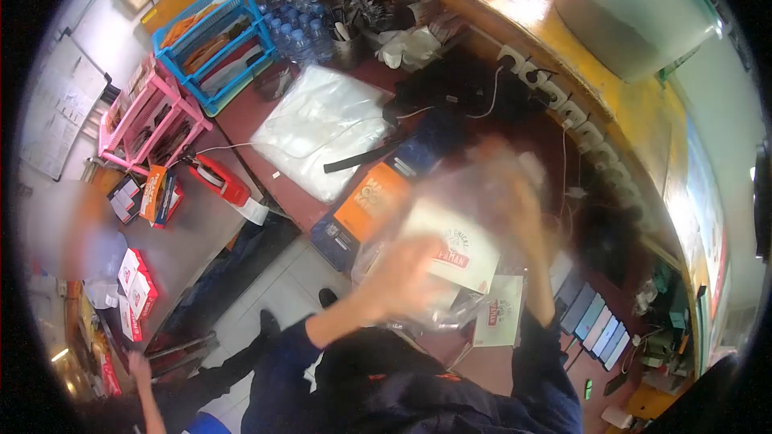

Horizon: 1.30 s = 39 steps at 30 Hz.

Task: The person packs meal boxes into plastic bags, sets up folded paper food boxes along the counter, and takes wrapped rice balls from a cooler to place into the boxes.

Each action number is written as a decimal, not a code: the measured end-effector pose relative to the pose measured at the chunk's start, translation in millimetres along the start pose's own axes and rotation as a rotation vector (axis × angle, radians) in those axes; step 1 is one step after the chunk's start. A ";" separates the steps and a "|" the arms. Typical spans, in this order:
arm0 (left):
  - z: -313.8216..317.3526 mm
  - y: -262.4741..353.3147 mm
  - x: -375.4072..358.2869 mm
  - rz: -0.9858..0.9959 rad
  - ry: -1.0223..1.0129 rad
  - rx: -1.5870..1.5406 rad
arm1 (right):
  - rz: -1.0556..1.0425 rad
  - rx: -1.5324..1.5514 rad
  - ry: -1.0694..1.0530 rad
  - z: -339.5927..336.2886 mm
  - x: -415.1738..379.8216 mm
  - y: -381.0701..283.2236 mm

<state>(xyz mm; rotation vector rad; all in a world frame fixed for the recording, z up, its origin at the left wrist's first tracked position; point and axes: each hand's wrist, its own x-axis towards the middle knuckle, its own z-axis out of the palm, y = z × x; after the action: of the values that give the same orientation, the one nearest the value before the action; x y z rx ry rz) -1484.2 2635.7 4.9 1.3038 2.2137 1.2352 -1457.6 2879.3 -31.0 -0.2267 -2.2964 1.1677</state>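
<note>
A clear plastic bag (378, 261) surrounds a white printed food box (454, 245) with red and black lettering that includes the word "CHICKEN". My left hand (406, 273) lies over the near left side of the bag, its fingers smeared by motion. At the far right of the bag is my right hand (519, 193), also blurred, so its grip cannot be made out. A second white printed box (498, 313) rests on the counter below the bag. An orange and navy box (371, 201) sits partly behind the bag.
A stack of clear plastic bags (322, 124) lies beyond the boxes. Blue trays (213, 44), bottles (297, 36) and a row of power sockets (555, 96) line the back. Several phone-like slabs (595, 325) stand at right. Another person's hand (141, 366) shows at lower left.
</note>
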 end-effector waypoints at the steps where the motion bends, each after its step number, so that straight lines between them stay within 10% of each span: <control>1: 24.2 3.5 -23.5 0.041 -0.035 0.072 | -0.116 -0.020 -0.102 9.9 -1.4 -21.3; 6: 52.1 -3.2 -79.6 -0.093 -0.571 0.275 | -0.161 -0.269 -0.368 33.6 -11.3 9.4; 8: -4.0 35.4 -80.1 0.011 -0.411 -0.087 | -0.246 -0.380 0.009 26.2 4.5 32.1; 13: -70.6 78.9 -53.9 0.258 0.048 0.130 | 0.126 0.880 -0.258 -46.3 76.5 -45.8; 18: -63.2 101.9 -44.7 0.212 -0.049 0.036 | -0.265 -0.547 -0.637 -14.4 43.7 -76.1; 22: -67.6 98.6 -73.1 0.136 -0.172 0.069 | -0.088 -0.779 -0.660 13.9 23.4 -43.5; 23: -68.5 101.7 -76.7 0.135 -0.203 0.087 | -0.187 -0.315 -0.281 6.2 22.2 -41.5; 24: -73.0 105.1 -76.7 0.129 -0.245 0.088 | 0.122 -0.132 -0.390 -16.7 31.5 -76.3; 31: -33.0 81.2 -10.2 0.017 -0.285 0.105 | 0.320 0.550 -0.543 3.5 14.8 -92.8; 32: -8.9 57.9 27.0 -0.129 -0.626 0.405 | 0.433 0.764 -0.479 10.8 11.3 -91.3; 35: 61.5 -7.8 78.9 0.118 -0.325 0.558 | 0.294 0.587 -0.409 15.6 16.9 -72.7; 39: 102.0 -28.3 124.5 -0.042 -0.445 0.497 | 0.327 0.705 -0.347 8.1 12.0 -76.3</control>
<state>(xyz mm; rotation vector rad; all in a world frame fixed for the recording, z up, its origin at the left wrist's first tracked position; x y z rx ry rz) -1506.3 2785.3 -57.1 1.5094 2.2550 0.3230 -1464.8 2831.9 30.0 -0.1364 -1.9969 2.2476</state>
